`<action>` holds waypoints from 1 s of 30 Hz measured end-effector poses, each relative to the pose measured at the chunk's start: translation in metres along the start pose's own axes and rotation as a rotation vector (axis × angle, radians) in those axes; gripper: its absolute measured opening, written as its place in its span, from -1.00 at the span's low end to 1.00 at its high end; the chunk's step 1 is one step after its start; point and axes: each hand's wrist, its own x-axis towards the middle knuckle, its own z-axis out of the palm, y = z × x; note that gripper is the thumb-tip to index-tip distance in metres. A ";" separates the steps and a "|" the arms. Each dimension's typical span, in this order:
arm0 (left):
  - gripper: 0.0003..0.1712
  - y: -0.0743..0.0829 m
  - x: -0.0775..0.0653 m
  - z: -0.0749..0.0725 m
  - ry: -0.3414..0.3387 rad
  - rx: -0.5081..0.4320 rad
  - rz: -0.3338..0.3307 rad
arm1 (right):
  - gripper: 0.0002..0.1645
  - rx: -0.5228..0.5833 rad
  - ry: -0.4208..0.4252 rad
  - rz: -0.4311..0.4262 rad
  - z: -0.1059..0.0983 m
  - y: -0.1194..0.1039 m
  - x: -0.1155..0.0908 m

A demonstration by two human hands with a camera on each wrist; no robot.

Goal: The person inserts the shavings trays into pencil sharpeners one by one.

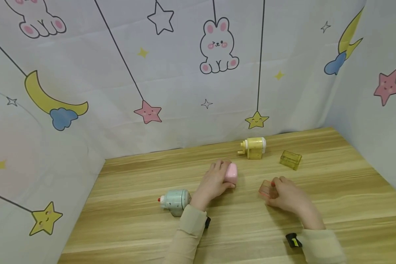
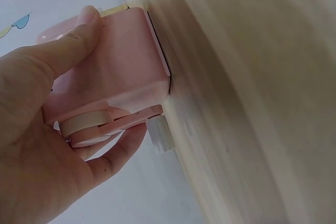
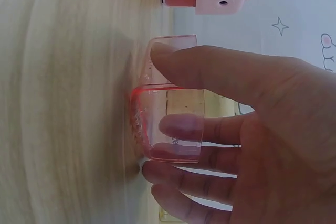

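On the wooden table my left hand (image 1: 214,181) grips a pink crank pencil sharpener (image 1: 231,173), thumb on one side of its body. In the left wrist view the sharpener's crank arm (image 2: 131,121) and pale handle knob (image 2: 160,135) show below the body, with fingers behind them. To the right, my right hand (image 1: 288,194) holds a clear pink shavings drawer (image 3: 184,100), thumb on one side and fingers on the other. The drawer is apart from the sharpener and close over the tabletop.
A yellow pencil sharpener (image 1: 255,146) stands at the back of the table (image 1: 349,176), with a clear yellow drawer (image 1: 290,160) to its right. A mint green sharpener (image 1: 176,200) lies beside my left forearm. A printed curtain (image 1: 184,84) closes off the back.
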 end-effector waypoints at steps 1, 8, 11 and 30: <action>-0.15 0.000 0.000 0.000 -0.002 -0.003 0.001 | -0.33 0.001 0.007 -0.002 0.001 0.000 0.000; -0.18 0.003 0.001 0.002 -0.009 -0.013 0.017 | -0.37 0.007 0.030 -0.016 0.005 0.000 0.004; -0.17 0.006 0.000 0.003 -0.009 -0.007 0.029 | -0.38 0.006 0.034 -0.020 0.006 -0.001 0.004; -0.16 0.019 0.002 0.009 -0.015 -0.041 0.080 | -0.38 0.002 0.061 -0.055 0.008 -0.007 0.007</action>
